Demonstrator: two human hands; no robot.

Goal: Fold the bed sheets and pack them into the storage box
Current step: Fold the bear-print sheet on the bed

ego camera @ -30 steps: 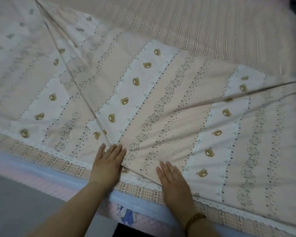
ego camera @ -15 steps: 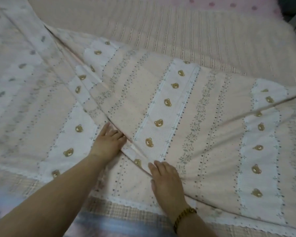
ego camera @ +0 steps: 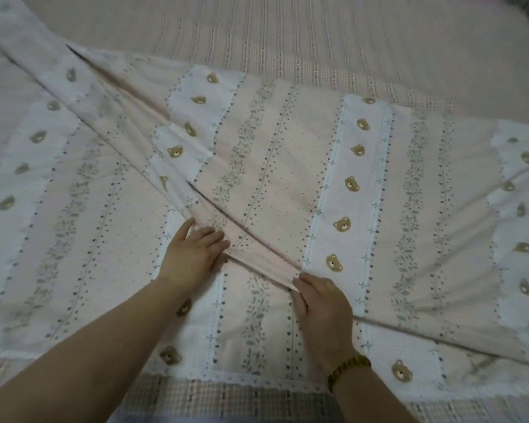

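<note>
The bed sheet (ego camera: 287,166), pink and white stripes with small brown bears, lies spread over the bed. A folded-over layer ends in a diagonal edge (ego camera: 257,254) running from upper left to lower right. My left hand (ego camera: 193,254) lies flat on the lower layer, its straight fingers touching that edge. My right hand (ego camera: 321,309), with a bead bracelet on the wrist, has its fingers curled round the edge and pinches it at its lower part. No storage box is in view.
A beige ribbed bed cover (ego camera: 287,41) shows beyond the sheet at the back. The sheet's lace hem (ego camera: 226,378) and a plaid mattress border (ego camera: 226,401) run along the near side of the bed.
Both hands have slid farther onto the bed, following the diagonal fold. My right hand went from lying flat to pinching the fold edge. The view has come closer.
</note>
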